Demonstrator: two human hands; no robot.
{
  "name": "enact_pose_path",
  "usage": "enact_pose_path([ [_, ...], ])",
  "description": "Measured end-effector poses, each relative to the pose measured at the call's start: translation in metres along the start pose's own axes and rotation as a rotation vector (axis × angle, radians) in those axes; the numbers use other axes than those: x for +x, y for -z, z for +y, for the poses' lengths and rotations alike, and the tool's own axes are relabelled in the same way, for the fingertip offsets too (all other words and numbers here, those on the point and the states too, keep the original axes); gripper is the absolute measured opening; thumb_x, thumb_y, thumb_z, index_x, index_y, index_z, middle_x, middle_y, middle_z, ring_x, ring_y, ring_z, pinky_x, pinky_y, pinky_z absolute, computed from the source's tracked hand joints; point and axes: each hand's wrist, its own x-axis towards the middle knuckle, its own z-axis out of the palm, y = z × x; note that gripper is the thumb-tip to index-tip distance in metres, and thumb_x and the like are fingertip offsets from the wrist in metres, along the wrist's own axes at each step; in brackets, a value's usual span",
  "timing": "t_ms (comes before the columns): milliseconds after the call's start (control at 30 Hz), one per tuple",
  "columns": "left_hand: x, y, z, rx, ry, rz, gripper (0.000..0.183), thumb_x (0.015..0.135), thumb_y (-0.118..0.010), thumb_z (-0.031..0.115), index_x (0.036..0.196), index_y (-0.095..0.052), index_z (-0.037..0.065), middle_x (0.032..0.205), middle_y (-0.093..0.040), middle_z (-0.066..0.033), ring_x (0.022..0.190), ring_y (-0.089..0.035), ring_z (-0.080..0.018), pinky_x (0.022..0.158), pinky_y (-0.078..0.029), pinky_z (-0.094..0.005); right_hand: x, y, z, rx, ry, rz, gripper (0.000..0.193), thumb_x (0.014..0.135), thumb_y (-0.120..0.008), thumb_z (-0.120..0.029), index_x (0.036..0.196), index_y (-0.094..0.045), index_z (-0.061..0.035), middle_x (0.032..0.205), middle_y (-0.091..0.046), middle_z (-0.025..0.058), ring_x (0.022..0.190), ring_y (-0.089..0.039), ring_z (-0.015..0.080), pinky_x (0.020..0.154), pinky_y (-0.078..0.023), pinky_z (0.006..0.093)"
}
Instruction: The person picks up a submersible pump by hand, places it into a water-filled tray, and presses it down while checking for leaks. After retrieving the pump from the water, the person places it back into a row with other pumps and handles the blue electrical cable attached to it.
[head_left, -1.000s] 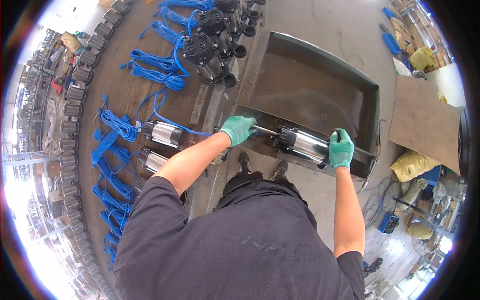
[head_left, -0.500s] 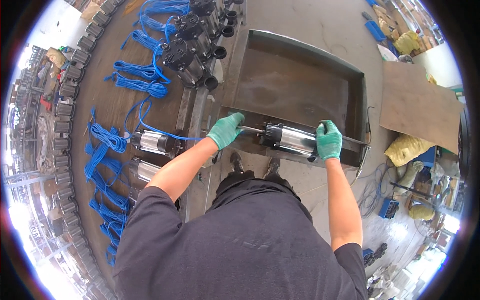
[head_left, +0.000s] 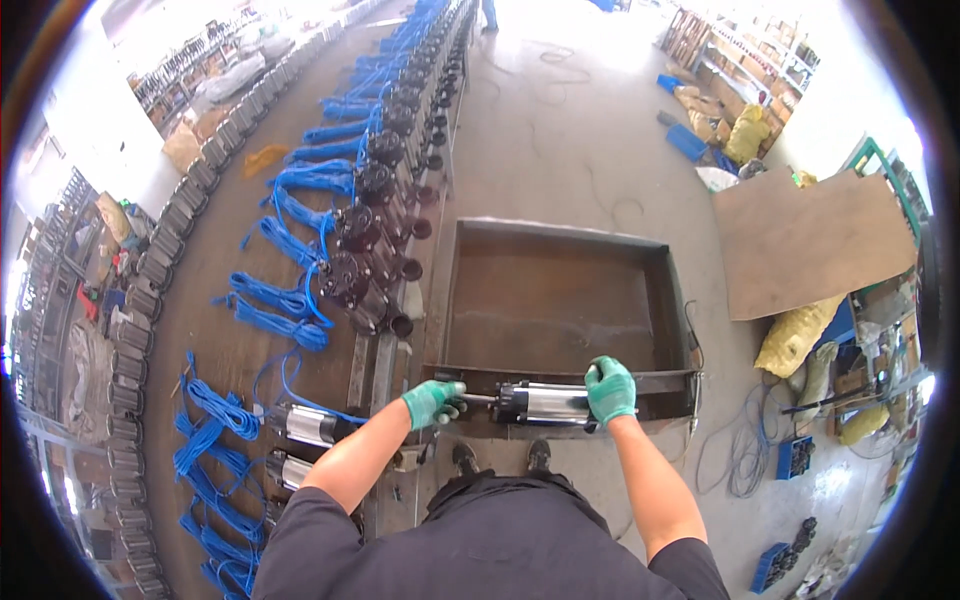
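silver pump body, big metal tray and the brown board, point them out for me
silver pump body [head_left: 545, 404], head view, middle of its shiny barrel
metal tray [head_left: 560, 232], head view, far rim
brown board [head_left: 810, 245], head view, middle of its flat face

The pump [head_left: 540, 404], held by both hands, now lies level on the tank [head_left: 560, 380] rim.

A: State the hand positions.
B: The left hand [head_left: 433, 402], in a green glove, closes on the thin shaft at the 9 o'clock end of the silver pump cylinder [head_left: 540, 404]. The right hand [head_left: 610, 390] closes over its 3 o'clock end.
A: Where is the cylinder?
B: It lies across the near rim of the metal tray [head_left: 556, 300]. Blue cable bundles [head_left: 290, 300] lie towards 10 o'clock.
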Motion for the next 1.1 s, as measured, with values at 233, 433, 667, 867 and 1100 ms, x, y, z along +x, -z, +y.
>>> enact_pose_path([
  [233,0.002,0.007,-0.014,0.82,-0.711,0.196,0.04,0.09,-0.079,0.019,0.117,-0.052,0.006,0.089,-0.059,-0.0039,0.081,-0.051,-0.0158,0.08,-0.048,-0.0329,0.012,0.001,-0.003,-0.017,-0.032,-0.049,0.018,0.091,-0.061,-0.02,0.096,-0.07,-0.0061,0.097,-0.071,0.0172,0.095,-0.066,0.0382,0.086,-0.053,0.0479],
  [433,-0.017,0.002,0.03,1.166,-0.19,-0.031,0.051,0.087,-0.077,0.048,0.109,-0.067,0.004,0.085,-0.069,-0.0168,0.081,-0.066,-0.0308,0.078,-0.051,-0.0407,0.003,0.002,-0.002,-0.01,-0.044,-0.045,0.018,0.09,-0.061,-0.021,0.096,-0.07,-0.0061,0.098,-0.071,0.0172,0.095,-0.066,0.0381,0.086,-0.053,0.048],
  [667,-0.021,-0.013,-0.016,1.446,-0.713,0.53,0.044,0.085,-0.071,0.052,0.085,-0.066,0.009,0.083,-0.07,-0.0187,0.084,-0.068,-0.041,0.074,-0.053,-0.0506,0.001,0.004,0.001,-0.025,-0.018,-0.04,0.02,0.089,-0.062,-0.019,0.101,-0.069,-0.0052,0.101,-0.07,0.0188,0.098,-0.065,0.04,0.087,-0.052,0.0484],
  [867,-0.01,0.012,0.02,1.18,-0.315,0.141,0.054,0.092,-0.064,0.059,0.099,-0.07,0.006,0.085,-0.074,-0.0161,0.062,-0.068,-0.0271,0.053,-0.053,-0.0392,0.015,0.004,-0.012,-0.019,0.004,-0.013,0.018,0.091,-0.062,-0.02,0.1,-0.069,-0.0053,0.099,-0.07,0.0189,0.094,-0.066,0.0405,0.083,-0.053,0.0453],
  [1100,-0.008,0.013,0.003,0.253,-0.051,-0.082,0.04,0.095,-0.071,0.034,0.115,-0.06,0.001,0.088,-0.069,-0.009,0.065,-0.063,-0.0098,0.049,-0.048,-0.0247,0.012,0.005,-0.012,-0.048,-0.041,-0.061,0.017,0.091,-0.061,-0.019,0.099,-0.069,-0.006,0.099,-0.071,0.0163,0.094,-0.066,0.038,0.084,-0.053,0.0458],
])
